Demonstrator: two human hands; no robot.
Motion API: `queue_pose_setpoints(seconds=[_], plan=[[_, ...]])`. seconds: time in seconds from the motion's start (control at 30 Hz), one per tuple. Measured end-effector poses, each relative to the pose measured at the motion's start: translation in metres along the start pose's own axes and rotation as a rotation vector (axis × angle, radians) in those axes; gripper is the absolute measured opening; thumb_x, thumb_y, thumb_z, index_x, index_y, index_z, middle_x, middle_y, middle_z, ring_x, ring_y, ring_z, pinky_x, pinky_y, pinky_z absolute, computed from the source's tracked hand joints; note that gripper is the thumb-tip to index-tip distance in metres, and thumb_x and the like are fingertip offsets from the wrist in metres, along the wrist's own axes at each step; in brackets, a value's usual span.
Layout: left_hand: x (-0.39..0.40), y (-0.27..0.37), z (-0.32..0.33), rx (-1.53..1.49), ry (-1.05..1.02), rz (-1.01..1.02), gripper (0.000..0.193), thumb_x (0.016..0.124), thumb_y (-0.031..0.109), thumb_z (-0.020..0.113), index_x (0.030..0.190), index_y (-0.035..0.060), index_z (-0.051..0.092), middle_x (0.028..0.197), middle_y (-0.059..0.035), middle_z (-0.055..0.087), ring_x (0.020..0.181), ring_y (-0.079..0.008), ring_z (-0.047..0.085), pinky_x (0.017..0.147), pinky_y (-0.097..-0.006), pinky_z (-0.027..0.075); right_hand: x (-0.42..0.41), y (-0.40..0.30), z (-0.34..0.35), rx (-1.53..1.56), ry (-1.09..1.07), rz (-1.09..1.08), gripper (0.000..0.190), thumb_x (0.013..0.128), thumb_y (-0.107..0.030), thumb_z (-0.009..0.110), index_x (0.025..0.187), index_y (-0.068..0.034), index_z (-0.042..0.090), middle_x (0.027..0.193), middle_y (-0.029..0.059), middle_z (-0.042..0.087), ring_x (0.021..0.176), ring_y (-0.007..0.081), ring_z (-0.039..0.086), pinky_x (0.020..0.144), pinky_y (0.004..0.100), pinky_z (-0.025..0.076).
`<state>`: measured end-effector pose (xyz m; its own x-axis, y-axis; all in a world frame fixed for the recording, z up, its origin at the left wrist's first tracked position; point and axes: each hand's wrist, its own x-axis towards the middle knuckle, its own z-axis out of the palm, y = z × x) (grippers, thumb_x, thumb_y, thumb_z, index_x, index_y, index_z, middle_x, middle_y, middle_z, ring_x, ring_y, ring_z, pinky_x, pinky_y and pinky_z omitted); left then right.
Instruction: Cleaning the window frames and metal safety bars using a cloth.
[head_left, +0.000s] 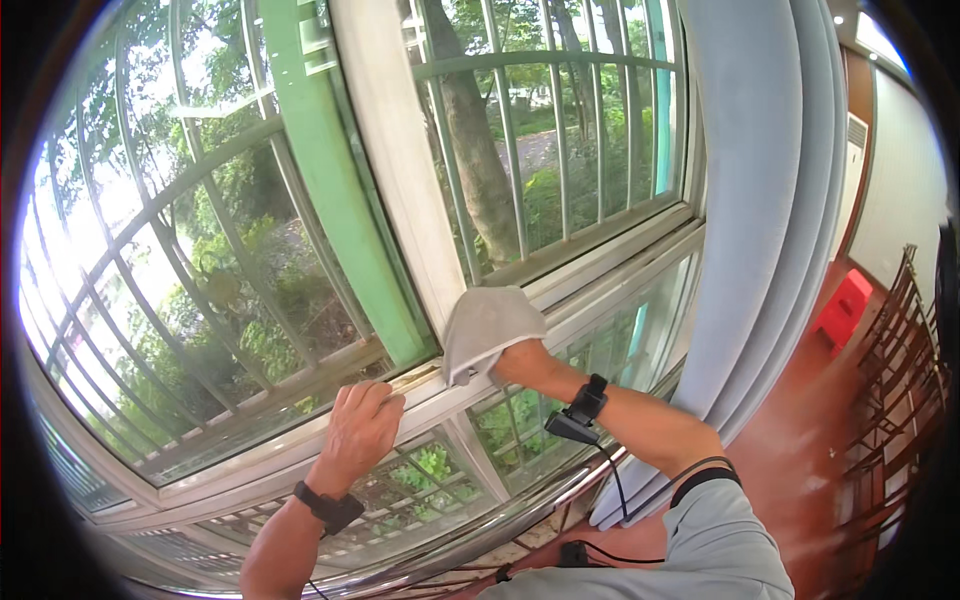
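A light grey cloth (491, 326) is draped over the fingers of my right hand (519, 360), which presses it against the foot of the white upright window frame (401, 150) where it meets the lower rail. My fingers are hidden under the cloth. To the left, my left hand (364, 420) rests with curled fingers on the white lower window rail (300, 454), with no object visible in it. Barred glass panes rise above both hands, and a smaller row of panes lies below the rail. Each wrist wears a black strapped device.
A grey-blue curtain (750, 202) hangs close to my right arm. A shiny metal rail (480, 521) runs below the window. Farther right, a red plastic stool (841, 311) and dark stacked chairs (892, 397) stand on the reddish floor. A black cable hangs from my right wrist.
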<state>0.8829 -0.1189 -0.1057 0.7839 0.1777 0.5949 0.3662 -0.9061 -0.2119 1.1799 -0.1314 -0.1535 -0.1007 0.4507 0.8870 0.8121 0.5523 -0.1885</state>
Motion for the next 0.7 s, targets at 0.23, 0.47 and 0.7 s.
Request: queue_pose_setpoints(seconds=[0.23,0.47,0.7], plan=[[0.038,0.027,0.015,0.001,0.005,0.052,0.033,0.073,0.004,0.075,0.105,0.0041,0.066,0.107,-0.0109,0.06,0.107,-0.0314,0.058,0.09,-0.044,0.048,0.064,0.032,-0.036,-0.034,0.226,0.041,0.046,0.084,-0.028,0.066,0.126,-0.008,0.063,0.131,0.0161,0.059,0.123,0.0348,0.053,0.106,0.0495,0.038],[0.029,0.02,0.036,0.109,-0.015,0.062,0.028,0.078,0.006,0.07,0.105,0.0052,0.066,0.112,-0.0108,0.058,0.112,-0.0302,0.056,0.093,-0.0441,0.046,0.102,0.058,0.009,-0.365,0.44,-0.041,0.051,0.079,-0.025,0.07,0.126,-0.009,0.063,0.129,0.0182,0.06,0.123,0.0401,0.052,0.107,0.0571,0.035],[0.024,0.016,0.044,0.12,0.026,0.062,0.026,0.076,0.005,0.068,0.102,0.0045,0.067,0.113,-0.0127,0.058,0.11,-0.0316,0.057,0.093,-0.0461,0.047,0.11,0.089,-0.015,-0.539,0.445,-0.092,0.042,0.081,-0.026,0.068,0.119,-0.009,0.068,0.122,0.0174,0.064,0.118,0.0422,0.056,0.104,0.0605,0.037]])
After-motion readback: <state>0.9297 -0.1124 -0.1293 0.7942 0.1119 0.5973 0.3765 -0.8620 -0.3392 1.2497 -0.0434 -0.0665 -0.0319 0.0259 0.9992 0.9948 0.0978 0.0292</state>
